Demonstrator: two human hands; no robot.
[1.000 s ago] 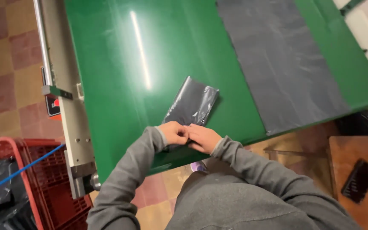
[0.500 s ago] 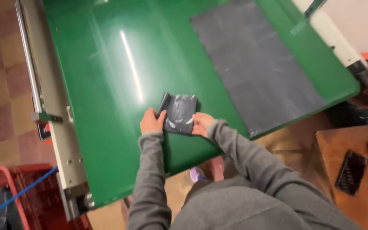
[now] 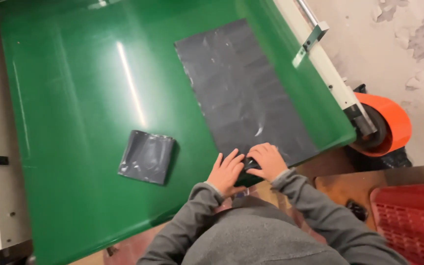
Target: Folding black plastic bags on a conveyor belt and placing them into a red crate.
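Flat dark-grey plastic sheet (image 3: pixel 241 93) (slightly wrinkled, glossy) on green table (image 3: pixel 74 98).

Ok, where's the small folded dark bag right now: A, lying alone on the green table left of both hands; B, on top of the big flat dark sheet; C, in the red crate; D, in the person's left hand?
A: the folded dark bag lies by itself on the green table, left of the left hand and right hand, which are at the near edge of the flat dark sheet.
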